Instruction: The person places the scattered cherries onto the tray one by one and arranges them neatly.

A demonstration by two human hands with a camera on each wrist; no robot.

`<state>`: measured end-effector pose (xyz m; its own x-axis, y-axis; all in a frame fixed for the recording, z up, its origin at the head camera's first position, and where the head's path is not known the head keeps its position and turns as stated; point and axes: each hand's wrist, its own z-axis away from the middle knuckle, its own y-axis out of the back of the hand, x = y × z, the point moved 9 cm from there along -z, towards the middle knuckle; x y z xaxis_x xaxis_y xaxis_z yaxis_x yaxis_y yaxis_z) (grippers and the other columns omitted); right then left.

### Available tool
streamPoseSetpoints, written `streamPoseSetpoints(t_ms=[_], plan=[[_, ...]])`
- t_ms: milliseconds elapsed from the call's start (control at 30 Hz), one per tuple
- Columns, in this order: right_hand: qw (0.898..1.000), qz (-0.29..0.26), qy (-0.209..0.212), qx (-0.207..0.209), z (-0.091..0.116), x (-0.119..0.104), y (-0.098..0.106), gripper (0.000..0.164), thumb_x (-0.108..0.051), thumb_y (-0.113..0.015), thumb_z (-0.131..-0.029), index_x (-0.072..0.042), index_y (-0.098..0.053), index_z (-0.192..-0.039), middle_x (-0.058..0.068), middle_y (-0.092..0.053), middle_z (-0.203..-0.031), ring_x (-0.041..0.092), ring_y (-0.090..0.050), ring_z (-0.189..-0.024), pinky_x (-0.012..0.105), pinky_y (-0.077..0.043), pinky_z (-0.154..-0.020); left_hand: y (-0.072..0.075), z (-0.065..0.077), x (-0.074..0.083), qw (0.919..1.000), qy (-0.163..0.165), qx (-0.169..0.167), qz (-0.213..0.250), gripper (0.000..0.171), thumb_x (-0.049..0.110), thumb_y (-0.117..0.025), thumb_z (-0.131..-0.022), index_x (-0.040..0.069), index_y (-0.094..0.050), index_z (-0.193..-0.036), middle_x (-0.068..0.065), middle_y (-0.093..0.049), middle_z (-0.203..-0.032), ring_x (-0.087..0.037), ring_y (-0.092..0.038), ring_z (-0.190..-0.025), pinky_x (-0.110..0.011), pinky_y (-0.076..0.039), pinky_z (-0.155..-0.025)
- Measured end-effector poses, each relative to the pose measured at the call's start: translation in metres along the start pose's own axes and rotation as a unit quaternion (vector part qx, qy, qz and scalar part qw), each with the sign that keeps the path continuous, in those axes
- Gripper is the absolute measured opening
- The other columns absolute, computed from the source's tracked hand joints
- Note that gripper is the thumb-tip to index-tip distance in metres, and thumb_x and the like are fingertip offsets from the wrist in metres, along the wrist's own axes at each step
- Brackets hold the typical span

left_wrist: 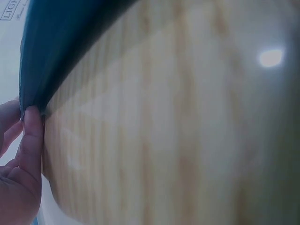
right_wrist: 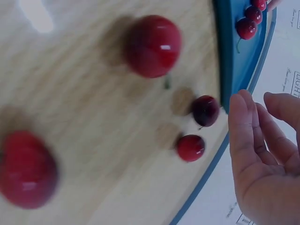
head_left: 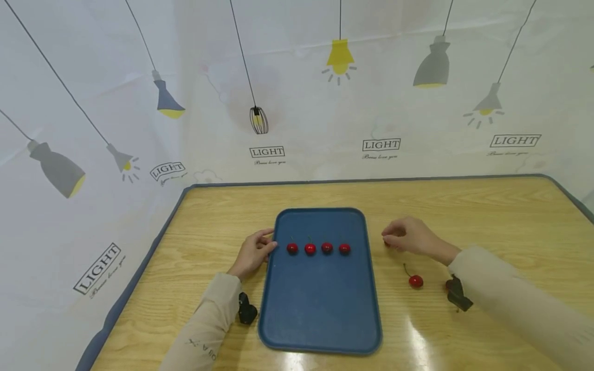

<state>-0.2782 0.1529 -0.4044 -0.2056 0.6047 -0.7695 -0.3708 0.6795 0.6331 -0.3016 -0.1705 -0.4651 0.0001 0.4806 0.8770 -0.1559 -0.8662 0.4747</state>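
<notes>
A blue tray (head_left: 320,304) lies on the table, with several red cherries (head_left: 310,249) in a row across its far half. My left hand (head_left: 252,253) holds the tray's left edge, thumb on the rim; the left wrist view shows the edge between thumb and finger. To the right of the tray, my right hand (head_left: 410,238) reaches down over a cherry (head_left: 386,243) mostly covered by its fingertips. In the right wrist view its thumb and fingers stand apart, nothing between them, beside a dark cherry (right_wrist: 205,111) and a brighter red one (right_wrist: 191,148).
Closer to me on the right lies a cherry with its stem (head_left: 416,281). Another cherry (head_left: 448,285) is partly hidden behind the black wrist camera (head_left: 458,294) at the right sleeve. A lamp-patterned sheet (head_left: 306,103) stands behind the wooden table (head_left: 510,221).
</notes>
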Motion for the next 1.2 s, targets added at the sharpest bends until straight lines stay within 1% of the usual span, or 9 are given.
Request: streamPoseSetpoints(t_ms=[200, 467, 633, 767, 833, 1000, 1067, 1133, 1200], plan=[[1.0, 0.006, -0.017, -0.012, 0.02, 0.017, -0.002, 0.02, -0.006, -0.056, -0.085, 0.01, -0.06, -0.098, 0.01, -0.061, -0.077, 0.018, -0.056, -0.065, 0.029, -0.05, -0.056, -0.001, 0.002, 0.002, 1.0, 0.0, -0.002, 0.003, 0.042, 0.01, -0.057, -0.087, 0.003, -0.047, -0.127, -0.013, -0.056, -0.091, -0.017, -0.055, -0.069, -0.031, -0.051, -0.055], [0.998, 0.062, -0.011, -0.001, 0.039, 0.03, -0.005, 0.019, -0.009, -0.059, -0.083, 0.005, -0.062, -0.096, 0.003, -0.062, -0.083, 0.015, -0.055, -0.075, 0.026, -0.047, -0.063, 0.001, 0.02, 0.036, 0.9999, -0.015, -0.008, 0.001, 0.04, 0.003, -0.053, -0.087, -0.006, -0.044, -0.125, -0.021, -0.055, -0.093, -0.028, -0.055, -0.072, -0.039, -0.051, -0.058], [0.998, 0.059, -0.013, -0.007, 0.043, 0.037, -0.01, 0.019, -0.009, -0.061, -0.082, 0.004, -0.062, -0.096, 0.004, -0.062, -0.084, 0.016, -0.057, -0.076, 0.027, -0.048, -0.064, 0.001, 0.023, 0.04, 0.9999, -0.016, -0.006, 0.002, 0.04, 0.003, -0.053, -0.088, -0.006, -0.044, -0.125, -0.02, -0.054, -0.092, -0.028, -0.055, -0.072, -0.039, -0.051, -0.058], [0.998, 0.058, -0.015, -0.01, 0.044, 0.04, -0.013, 0.019, -0.011, -0.062, -0.081, 0.002, -0.063, -0.095, 0.002, -0.062, -0.083, 0.014, -0.056, -0.075, 0.024, -0.047, -0.062, 0.001, 0.022, 0.039, 0.9999, -0.012, -0.008, 0.003, 0.04, 0.003, -0.053, -0.088, -0.005, -0.045, -0.126, -0.021, -0.055, -0.093, -0.029, -0.055, -0.073, -0.04, -0.051, -0.059], [0.998, 0.056, -0.011, -0.009, 0.045, 0.039, -0.015, 0.018, -0.011, -0.062, -0.081, 0.001, -0.063, -0.093, 0.002, -0.062, -0.082, 0.013, -0.055, -0.074, 0.023, -0.046, -0.062, 0.001, 0.016, 0.029, 0.9999, -0.013, -0.006, 0.001, 0.04, 0.005, -0.054, -0.088, -0.003, -0.045, -0.126, -0.017, -0.055, -0.092, -0.023, -0.055, -0.071, -0.035, -0.051, -0.057], [0.999, 0.044, -0.007, -0.005, 0.046, 0.039, -0.019, 0.019, -0.014, -0.063, -0.081, 0.002, -0.063, -0.092, 0.001, -0.06, -0.078, 0.013, -0.054, -0.071, 0.022, -0.046, -0.06, 0.0, 0.007, 0.015, 0.9999, -0.009, -0.004, 0.005, 0.041, 0.006, -0.056, -0.087, -0.002, -0.046, -0.126, -0.016, -0.055, -0.092, -0.022, -0.055, -0.07, -0.035, -0.051, -0.056], [0.999, 0.043, -0.009, -0.004, 0.046, 0.04, -0.021, 0.021, -0.015, -0.064, -0.081, 0.002, -0.062, -0.092, 0.0, -0.059, -0.078, 0.012, -0.053, -0.07, 0.022, -0.045, -0.059, 0.0, 0.007, 0.013, 1.0, -0.004, -0.003, 0.005, 0.041, 0.006, -0.056, -0.087, -0.002, -0.046, -0.126, -0.017, -0.055, -0.092, -0.024, -0.055, -0.072, -0.036, -0.051, -0.056], [0.999, 0.045, -0.009, -0.004, 0.046, 0.04, -0.022, 0.022, -0.017, -0.065, -0.08, 0.002, -0.062, -0.092, 0.0, -0.058, -0.077, 0.011, -0.052, -0.069, 0.022, -0.045, -0.058, 0.0, 0.002, 0.004, 1.0, 0.0, 0.0, 0.003, 0.042, 0.008, -0.057, -0.087, 0.001, -0.047, -0.126, -0.015, -0.056, -0.092, -0.02, -0.055, -0.071, -0.033, -0.051, -0.055], [0.999, 0.045, -0.01, -0.005, 0.045, 0.04, -0.023, 0.024, -0.019, -0.066, -0.079, 0.001, -0.061, -0.093, -0.001, -0.057, -0.076, 0.01, -0.051, -0.068, 0.021, -0.045, -0.057, 0.001, 0.002, 0.002, 1.0, 0.003, 0.004, -0.002, 0.042, 0.011, -0.057, -0.087, 0.004, -0.048, -0.126, -0.013, -0.056, -0.092, -0.017, -0.055, -0.07, -0.03, -0.051, -0.055]])
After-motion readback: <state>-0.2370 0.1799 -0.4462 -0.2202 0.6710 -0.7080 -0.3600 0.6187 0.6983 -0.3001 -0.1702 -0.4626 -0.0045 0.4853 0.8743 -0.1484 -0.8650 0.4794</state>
